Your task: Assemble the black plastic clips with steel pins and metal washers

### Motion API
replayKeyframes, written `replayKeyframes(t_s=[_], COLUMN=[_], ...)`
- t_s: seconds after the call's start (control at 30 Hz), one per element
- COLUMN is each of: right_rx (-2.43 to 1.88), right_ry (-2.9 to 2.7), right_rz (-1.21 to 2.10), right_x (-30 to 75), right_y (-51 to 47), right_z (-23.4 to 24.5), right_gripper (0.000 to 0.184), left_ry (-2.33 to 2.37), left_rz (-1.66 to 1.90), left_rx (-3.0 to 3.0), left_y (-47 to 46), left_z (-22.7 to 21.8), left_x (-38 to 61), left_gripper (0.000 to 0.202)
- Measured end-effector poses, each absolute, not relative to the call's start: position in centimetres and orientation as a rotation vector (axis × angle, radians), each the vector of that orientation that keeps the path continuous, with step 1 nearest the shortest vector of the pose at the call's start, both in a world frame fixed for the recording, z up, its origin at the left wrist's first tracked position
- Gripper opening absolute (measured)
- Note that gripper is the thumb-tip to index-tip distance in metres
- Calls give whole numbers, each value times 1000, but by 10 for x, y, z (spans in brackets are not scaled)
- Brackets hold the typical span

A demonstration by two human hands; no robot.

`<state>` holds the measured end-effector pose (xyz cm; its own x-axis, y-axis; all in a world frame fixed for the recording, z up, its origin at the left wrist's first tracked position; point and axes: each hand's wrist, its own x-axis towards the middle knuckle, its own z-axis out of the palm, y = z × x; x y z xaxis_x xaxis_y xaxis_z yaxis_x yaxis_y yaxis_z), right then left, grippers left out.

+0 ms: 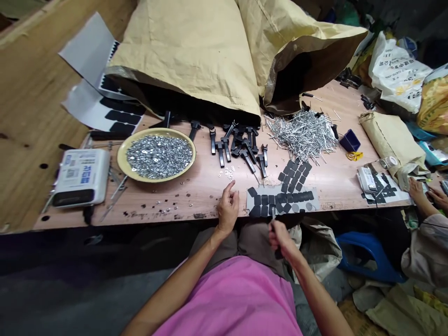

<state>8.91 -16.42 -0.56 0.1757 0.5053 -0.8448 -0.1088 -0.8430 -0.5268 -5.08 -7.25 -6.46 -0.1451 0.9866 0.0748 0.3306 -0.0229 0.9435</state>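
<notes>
My left hand point(228, 210) is at the table's front edge, fingers loosely curled and apart, with nothing visible in them. Just beyond its fingertips lie several small white washers point(229, 172). My right hand point(281, 238) is closed around a thin tool with a metal shaft point(273, 213) and a dark handle end; its exact kind is unclear. The shaft points up over a grey sheet point(250, 190) bearing black rounded pads point(264, 200). More black pads point(291, 176) lie beyond it. Behind the washers are black plastic T-shaped parts point(248, 154), some with metal rods.
At left stand a yellow bowl point(121, 161) of metal washers and a white box-shaped device point(82, 175). Large brown paper sacks point(196, 51) line the back. A pile of metal pins point(304, 133) lies right, near a small blue container point(350, 141). Another person's hand point(417, 191) is far right.
</notes>
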Motion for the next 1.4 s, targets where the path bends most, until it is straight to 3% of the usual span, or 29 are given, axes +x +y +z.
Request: replayKeyframes(t_s=[0.23,0.57,0.93,1.2,1.4], right_rx=[-1878,-1933,-1799,-1744,-1768], right_ry=[-291,-132,-87,-55,-38], right_rz=[1828,1619,1640,1697,1656], right_x=[71,118,103,90,108], right_y=[-168,-186,-166,-172,-197], right_z=[-10,8,-8,-16,-11], right_gripper=[18,18,20,15,20], left_ry=[1585,1385,1494,1586,1748], left_rz=[1150,1142,1140,742,355], left_rx=[1427,1573,1534,1908,2039], left_y=[-71,-59,-54,-28,-4], left_z=[-64,-37,-50,-22,-7], left_x=[-52,-24,-39,4,27], left_gripper=[36,23,23,20,39])
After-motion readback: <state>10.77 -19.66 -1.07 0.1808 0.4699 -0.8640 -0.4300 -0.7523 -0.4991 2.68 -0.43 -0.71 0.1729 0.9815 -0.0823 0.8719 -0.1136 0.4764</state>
